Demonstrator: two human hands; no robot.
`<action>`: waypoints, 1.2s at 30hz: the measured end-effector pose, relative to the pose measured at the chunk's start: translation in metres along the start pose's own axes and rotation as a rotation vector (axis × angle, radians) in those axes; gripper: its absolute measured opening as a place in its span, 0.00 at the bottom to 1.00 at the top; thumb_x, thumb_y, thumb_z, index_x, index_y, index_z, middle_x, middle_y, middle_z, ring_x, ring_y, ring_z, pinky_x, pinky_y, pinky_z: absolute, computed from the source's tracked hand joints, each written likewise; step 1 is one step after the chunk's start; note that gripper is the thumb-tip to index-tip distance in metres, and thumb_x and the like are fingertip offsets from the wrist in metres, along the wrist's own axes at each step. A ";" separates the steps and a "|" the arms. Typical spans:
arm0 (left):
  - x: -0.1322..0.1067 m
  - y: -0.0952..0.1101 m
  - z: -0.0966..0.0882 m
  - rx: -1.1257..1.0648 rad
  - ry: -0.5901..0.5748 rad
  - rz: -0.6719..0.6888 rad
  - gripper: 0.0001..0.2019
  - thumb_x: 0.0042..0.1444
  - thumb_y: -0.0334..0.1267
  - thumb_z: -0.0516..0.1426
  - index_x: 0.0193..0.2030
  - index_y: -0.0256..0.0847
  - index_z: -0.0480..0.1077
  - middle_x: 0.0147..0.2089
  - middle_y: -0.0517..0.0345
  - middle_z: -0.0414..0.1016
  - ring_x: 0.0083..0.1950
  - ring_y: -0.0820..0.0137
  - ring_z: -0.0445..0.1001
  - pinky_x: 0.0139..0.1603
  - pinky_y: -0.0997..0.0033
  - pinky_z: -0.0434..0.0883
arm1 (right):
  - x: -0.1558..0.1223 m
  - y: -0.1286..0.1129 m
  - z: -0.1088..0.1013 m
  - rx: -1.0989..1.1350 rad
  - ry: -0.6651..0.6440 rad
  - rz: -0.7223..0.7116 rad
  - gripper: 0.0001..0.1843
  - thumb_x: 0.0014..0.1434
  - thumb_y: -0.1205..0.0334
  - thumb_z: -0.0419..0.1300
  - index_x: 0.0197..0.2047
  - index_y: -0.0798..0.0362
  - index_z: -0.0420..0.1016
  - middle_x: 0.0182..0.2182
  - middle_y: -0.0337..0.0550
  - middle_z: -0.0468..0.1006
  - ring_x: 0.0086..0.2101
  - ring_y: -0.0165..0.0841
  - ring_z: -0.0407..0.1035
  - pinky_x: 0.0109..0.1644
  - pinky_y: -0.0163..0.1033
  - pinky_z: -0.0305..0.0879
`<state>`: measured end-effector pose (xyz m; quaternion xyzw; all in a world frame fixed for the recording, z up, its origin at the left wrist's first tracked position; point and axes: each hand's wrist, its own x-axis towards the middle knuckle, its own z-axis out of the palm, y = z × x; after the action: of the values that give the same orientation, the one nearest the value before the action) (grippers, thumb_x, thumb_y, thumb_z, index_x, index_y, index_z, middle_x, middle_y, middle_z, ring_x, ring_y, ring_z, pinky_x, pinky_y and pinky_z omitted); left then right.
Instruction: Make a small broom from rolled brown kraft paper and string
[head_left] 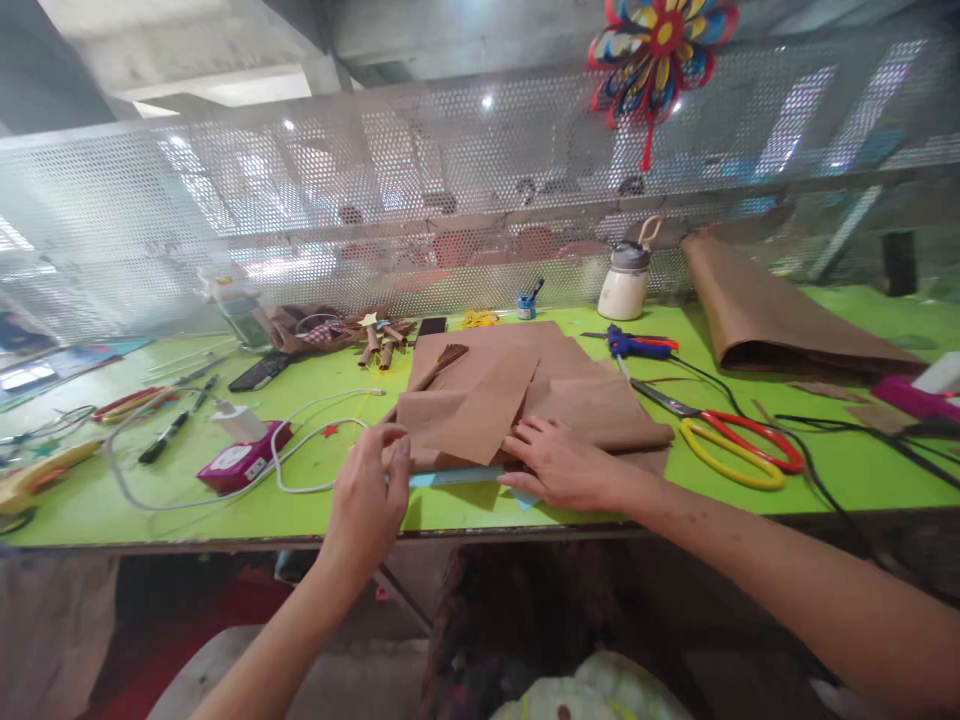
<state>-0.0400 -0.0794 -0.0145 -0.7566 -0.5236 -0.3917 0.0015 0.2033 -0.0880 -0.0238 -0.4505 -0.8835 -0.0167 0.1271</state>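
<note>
Several sheets of brown kraft paper (pixel 574 400) lie overlapped and folded in front of me, with a loose narrower strip (pixel 491 405) slanting across the top. At the left end of the fold, my left hand (pixel 373 478) has its fingers curled, pinching the paper's edge between thumb and fingers. My right hand (pixel 553 462) rests flat on the fold, fingers stretched out and pressing the paper. A light blue strip (pixel 457 477) shows under the paper's near edge. On the sheets lies a thin brown paper piece with a fringed end (pixel 446 362).
Scissors (pixel 731 445) and a blue glue gun (pixel 637 343) with its cord lie right of the paper. A purple power strip (pixel 244 458) and white cable (pixel 281 470) sit left. A bottle (pixel 624 282) and large folded brown paper (pixel 780 310) stand behind, before a perforated screen (pixel 420 160).
</note>
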 end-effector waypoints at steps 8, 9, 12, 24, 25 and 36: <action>-0.005 0.010 0.017 0.180 -0.223 0.093 0.19 0.62 0.42 0.48 0.56 0.34 0.60 0.48 0.44 0.74 0.48 0.59 0.73 0.47 0.59 0.71 | -0.001 -0.007 0.004 -0.033 -0.001 0.013 0.23 0.63 0.46 0.47 0.54 0.51 0.67 0.52 0.53 0.67 0.51 0.45 0.57 0.53 0.52 0.57; -0.002 0.008 0.018 0.217 -0.189 0.044 0.20 0.61 0.44 0.48 0.55 0.32 0.60 0.48 0.43 0.74 0.47 0.58 0.74 0.47 0.58 0.71 | 0.000 -0.007 0.004 -0.031 -0.002 0.015 0.24 0.63 0.45 0.47 0.53 0.50 0.68 0.51 0.52 0.67 0.51 0.45 0.58 0.52 0.52 0.57; -0.001 0.005 0.016 0.346 -0.202 0.117 0.18 0.60 0.46 0.50 0.46 0.32 0.68 0.47 0.39 0.73 0.54 0.53 0.69 0.53 0.53 0.67 | 0.001 -0.008 0.004 -0.034 -0.003 0.001 0.25 0.63 0.43 0.46 0.53 0.50 0.68 0.51 0.53 0.68 0.51 0.46 0.58 0.52 0.53 0.58; -0.020 0.034 0.032 0.193 -0.429 0.346 0.32 0.61 0.52 0.48 0.66 0.36 0.49 0.62 0.44 0.63 0.63 0.56 0.61 0.61 0.52 0.60 | -0.004 -0.005 0.014 0.056 0.025 -0.043 0.30 0.63 0.46 0.48 0.65 0.48 0.55 0.61 0.48 0.62 0.58 0.49 0.53 0.58 0.57 0.50; -0.020 0.034 0.033 0.178 -0.415 0.340 0.32 0.61 0.52 0.48 0.67 0.37 0.46 0.63 0.44 0.63 0.63 0.56 0.60 0.61 0.52 0.60 | -0.005 -0.004 0.014 0.063 0.029 -0.047 0.32 0.63 0.46 0.48 0.66 0.48 0.52 0.62 0.48 0.61 0.58 0.49 0.52 0.58 0.57 0.49; -0.021 0.037 0.037 0.220 -0.433 0.384 0.33 0.62 0.49 0.47 0.69 0.39 0.39 0.60 0.44 0.67 0.64 0.52 0.58 0.58 0.46 0.60 | -0.018 0.015 0.003 0.047 -0.041 -0.104 0.30 0.64 0.44 0.43 0.65 0.47 0.56 0.61 0.53 0.61 0.57 0.45 0.55 0.58 0.56 0.50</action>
<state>0.0083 -0.0975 -0.0372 -0.9027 -0.3987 -0.1550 0.0460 0.2249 -0.0931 -0.0321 -0.4013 -0.9082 0.0069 0.1184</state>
